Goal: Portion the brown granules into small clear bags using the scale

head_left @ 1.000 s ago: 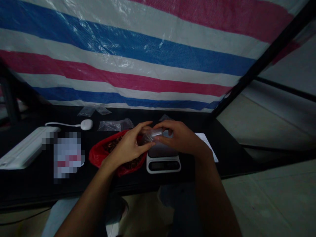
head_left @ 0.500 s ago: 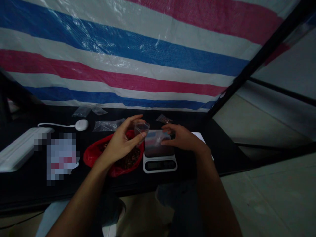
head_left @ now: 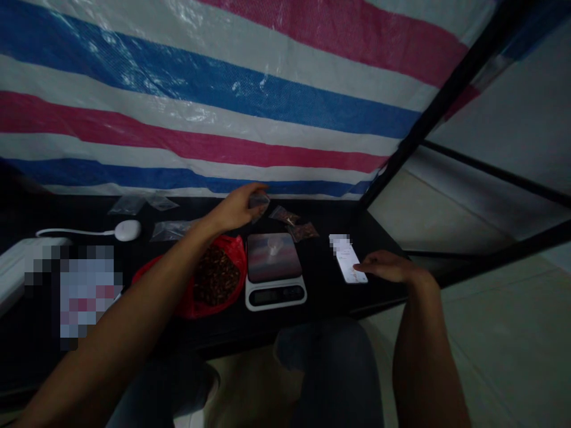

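My left hand is closed around a small clear plastic cup, held above the back of the table. To the right, my right hand reaches a finger onto the lit screen of a white phone; it grips nothing. A kitchen scale with a shiny square plate sits between the two hands. Two small clear bags of brown bits, one bag and another bag, lie behind it. Under my left forearm is an open red plastic bag of dark brown pieces, partly hidden.
Flat clear bags lie at the back left, with another clear bag nearer. A white round device with a cable and a white long box are at left. A striped sheet hangs behind the black table.
My right hand has moved from over the scale to the phone at right. My left hand has moved back and up with the cup. A second filled bag now shows behind the scale.
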Tool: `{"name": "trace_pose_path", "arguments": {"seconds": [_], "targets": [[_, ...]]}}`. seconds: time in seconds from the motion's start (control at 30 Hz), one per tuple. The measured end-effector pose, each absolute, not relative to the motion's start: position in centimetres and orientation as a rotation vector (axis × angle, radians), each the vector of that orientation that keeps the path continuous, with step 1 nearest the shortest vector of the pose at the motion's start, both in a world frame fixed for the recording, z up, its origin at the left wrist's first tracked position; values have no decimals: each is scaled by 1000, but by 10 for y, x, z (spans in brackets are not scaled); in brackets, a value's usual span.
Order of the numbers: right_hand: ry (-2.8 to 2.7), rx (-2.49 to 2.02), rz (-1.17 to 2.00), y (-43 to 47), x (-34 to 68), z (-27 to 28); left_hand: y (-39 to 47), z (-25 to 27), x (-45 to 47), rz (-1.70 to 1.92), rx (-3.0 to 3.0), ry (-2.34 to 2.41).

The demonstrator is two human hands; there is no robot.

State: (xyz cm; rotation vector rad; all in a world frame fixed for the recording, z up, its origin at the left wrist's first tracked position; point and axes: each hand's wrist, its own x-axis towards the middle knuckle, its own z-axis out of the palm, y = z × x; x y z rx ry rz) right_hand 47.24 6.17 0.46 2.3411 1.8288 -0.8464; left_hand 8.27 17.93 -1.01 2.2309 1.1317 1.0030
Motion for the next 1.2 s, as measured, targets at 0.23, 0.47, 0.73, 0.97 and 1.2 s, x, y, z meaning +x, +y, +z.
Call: {"name": "trace_pose_path", "arguments": {"seconds": [0.23,0.47,0.73,0.97,1.2], "targets": [[1845,2317,-847,69,480,-8,200,-34,91,778,2431,1068],[1855,2283,-847,69,478,-3,197,-36,92,765,2475,943],[1821,2296,-855,71,481,-8,164,-9,63,916,2422,1186],[1779,2335,-808,71,479,-8,89,-14,10,401,2248,1379],[1954,2529,-661,58,456,7,72,-44,23,377,2288,1439]]}}
